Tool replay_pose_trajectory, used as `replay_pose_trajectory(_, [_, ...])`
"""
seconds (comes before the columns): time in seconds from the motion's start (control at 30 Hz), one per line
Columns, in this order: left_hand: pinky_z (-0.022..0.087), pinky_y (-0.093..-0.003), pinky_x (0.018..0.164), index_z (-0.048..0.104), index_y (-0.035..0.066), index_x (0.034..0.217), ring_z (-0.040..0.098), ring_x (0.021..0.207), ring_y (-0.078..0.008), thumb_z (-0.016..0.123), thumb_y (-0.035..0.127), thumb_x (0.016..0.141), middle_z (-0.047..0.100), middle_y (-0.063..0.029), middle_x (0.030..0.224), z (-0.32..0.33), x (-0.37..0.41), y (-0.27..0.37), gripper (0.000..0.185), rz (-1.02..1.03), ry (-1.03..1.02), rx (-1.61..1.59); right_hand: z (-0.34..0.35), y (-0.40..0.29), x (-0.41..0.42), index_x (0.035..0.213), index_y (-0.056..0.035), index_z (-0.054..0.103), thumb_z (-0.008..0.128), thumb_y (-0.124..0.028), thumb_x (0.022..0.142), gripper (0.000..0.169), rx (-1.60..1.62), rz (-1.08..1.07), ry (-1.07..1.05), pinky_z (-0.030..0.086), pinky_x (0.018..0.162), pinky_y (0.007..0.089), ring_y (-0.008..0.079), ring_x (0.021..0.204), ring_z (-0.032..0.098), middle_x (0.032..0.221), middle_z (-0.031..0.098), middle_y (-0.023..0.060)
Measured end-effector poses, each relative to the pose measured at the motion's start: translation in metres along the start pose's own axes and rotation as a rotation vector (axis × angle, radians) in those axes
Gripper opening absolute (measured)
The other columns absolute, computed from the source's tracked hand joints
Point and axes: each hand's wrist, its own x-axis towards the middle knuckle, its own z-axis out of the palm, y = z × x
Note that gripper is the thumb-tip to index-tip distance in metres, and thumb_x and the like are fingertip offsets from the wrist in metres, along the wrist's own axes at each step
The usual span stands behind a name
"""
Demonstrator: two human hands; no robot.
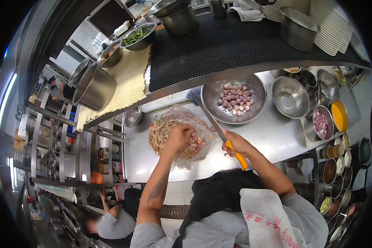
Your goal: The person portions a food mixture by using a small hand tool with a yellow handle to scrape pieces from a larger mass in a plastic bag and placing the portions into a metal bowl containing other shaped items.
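My right hand grips the yellow handle of a long kitchen knife. Its blade slants up and left, past the near-left side of a wide steel bowl. Peeled, pinkish shallots lie together in that bowl. My left hand reaches into a heap of dry shallot roots and trimmings, its fingers curled. Whether it holds anything is hidden. A clear plastic bag spreads around and under the heap, with reddish shallots showing inside.
A steel bowl, a pot of sliced red onion and a pot of yellow liquid stand at right. Overhead runs a shelf with black matting. Another person is at lower left. A small bowl sits at the counter's left.
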Motion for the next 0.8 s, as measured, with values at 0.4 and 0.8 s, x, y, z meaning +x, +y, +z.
replay_pose_trajectory(0.4, [0.057,-0.0423,0.077,0.075,0.008,0.097,0.070,0.094,-0.0315,0.062,0.017,0.085,0.072,-0.0147,0.101,0.018,0.047,-0.017,0.020,0.190,-0.487,0.848,0.061,0.026,-0.028,0.150,-0.0102,0.030,0.049,-0.049,0.098,0.068,-0.336,-0.119,0.319,0.041,0.041,0.0264,0.0116,0.043,0.048,0.067,0.053,0.0067])
replay_pose_trajectory(0.8, [0.056,-0.0369,0.077,0.068,0.004,0.110,0.069,0.087,-0.0277,0.074,0.015,0.075,0.069,-0.0176,0.095,-0.061,0.001,-0.045,0.036,0.228,-0.036,0.211,0.107,0.084,-0.061,0.117,0.0004,0.046,0.047,-0.024,0.098,0.032,-0.825,-0.133,0.819,0.048,0.083,0.0529,0.0484,0.087,0.064,0.085,0.066,0.0301])
